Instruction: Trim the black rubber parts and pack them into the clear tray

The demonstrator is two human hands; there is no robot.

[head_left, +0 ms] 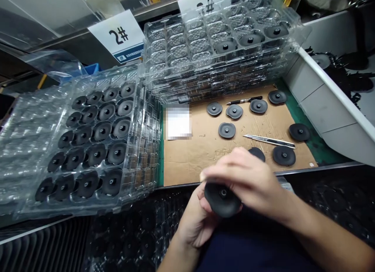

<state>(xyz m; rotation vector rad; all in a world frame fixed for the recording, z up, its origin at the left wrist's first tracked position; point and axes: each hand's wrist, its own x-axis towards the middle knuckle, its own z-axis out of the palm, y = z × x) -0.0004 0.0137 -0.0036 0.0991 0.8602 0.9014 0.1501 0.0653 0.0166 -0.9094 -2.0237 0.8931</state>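
Note:
In the head view I hold a black plastic disc (224,200) with a small metal-looking hub over the table's front edge. My left hand (202,217) is closed on it from below and the left. My right hand (249,178) arches over its upper edge, slightly blurred, with the fingertips at the disc's upper left rim. The right thumb is hidden. Just beyond my right hand lies a partly covered disc (258,153), with another disc (284,155) to its right. More similar discs (227,130) are spread over the cardboard (193,162).
A stack of clear trays (140,147) on the left carries rows of black discs. Another clear tray stack (181,75) at the back has 3 discs in its top tray. A craft knife (269,141) and a pen (244,100) lie on the cardboard. A white wall (331,92) borders the right.

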